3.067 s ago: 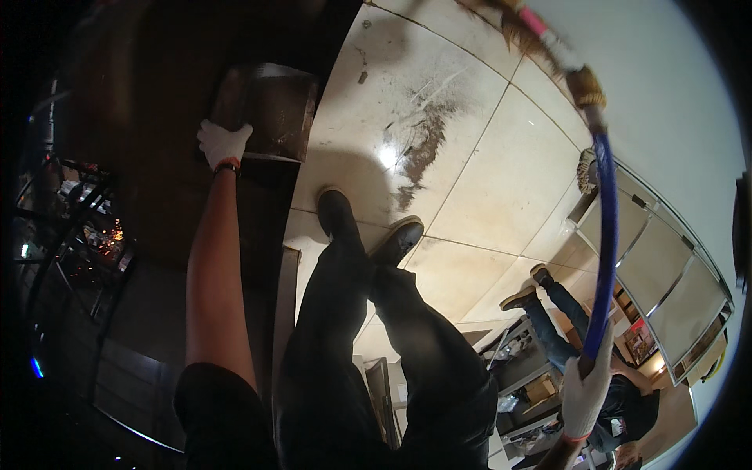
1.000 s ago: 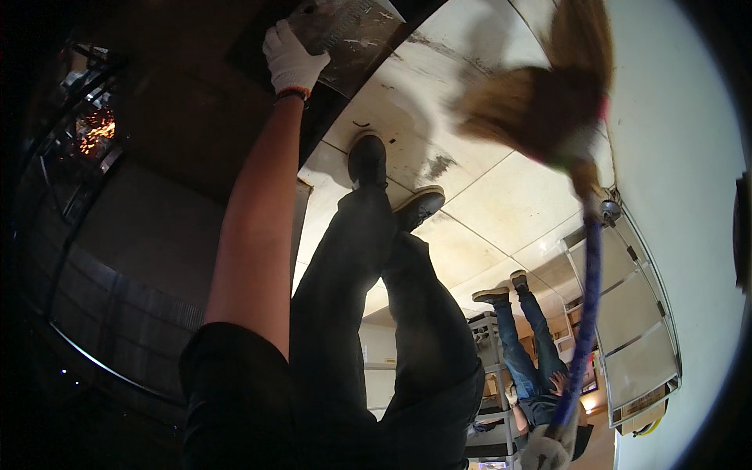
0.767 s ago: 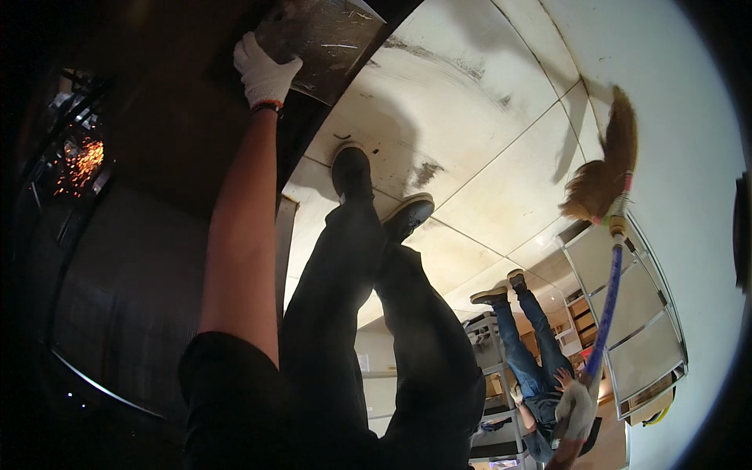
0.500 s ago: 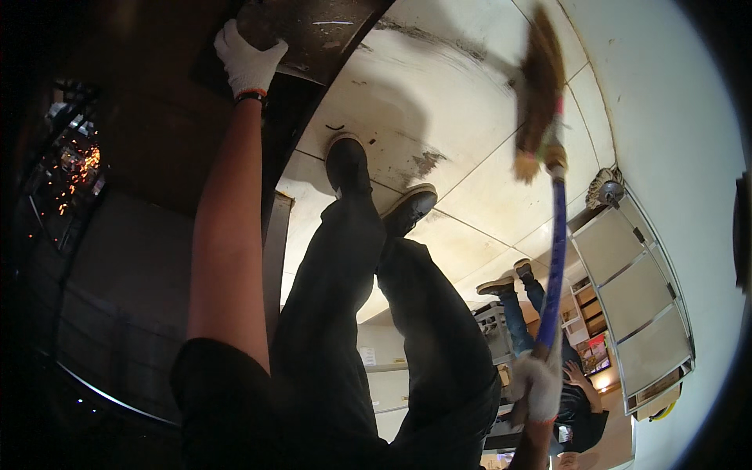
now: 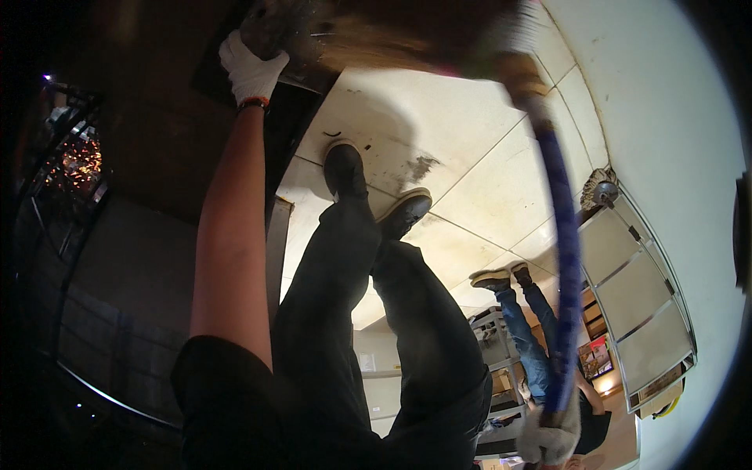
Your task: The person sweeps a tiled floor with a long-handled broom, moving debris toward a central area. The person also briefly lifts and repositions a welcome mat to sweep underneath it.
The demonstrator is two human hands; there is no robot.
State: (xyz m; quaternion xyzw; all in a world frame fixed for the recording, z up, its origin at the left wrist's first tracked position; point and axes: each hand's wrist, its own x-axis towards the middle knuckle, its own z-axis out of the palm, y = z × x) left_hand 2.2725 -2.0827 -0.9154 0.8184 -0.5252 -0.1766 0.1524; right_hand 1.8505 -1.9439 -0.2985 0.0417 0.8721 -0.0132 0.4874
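Observation:
My right hand point(image 5: 551, 435), in a white knit glove, is closed round the blue handle of a broom point(image 5: 565, 258). The handle stands upright in the view, and the brown bristle head point(image 5: 415, 35) reaches left across the top, smeared by motion. Its bristle end lies over or in front of a dark, worn panel point(image 5: 301, 78); whether it touches cannot be told. At that panel's edge my left hand point(image 5: 254, 70), also in a white glove, grips with the thumb apart and the fingers partly hidden.
Pale, stained floor tiles point(image 5: 470, 188) lie under my shoes. Orange sparks point(image 5: 78, 160) glow at the far left. Another person in blue jeans point(image 5: 521, 341) stands at the lower right, beside shelves point(image 5: 501, 384). A panelled white frame point(image 5: 638, 286) and a mop-like head point(image 5: 601, 191) are by the wall.
The broom head has swung left from the floor near the wall to the dark panel. My right hand has moved slightly lower and right in the view. My left hand stays at the panel.

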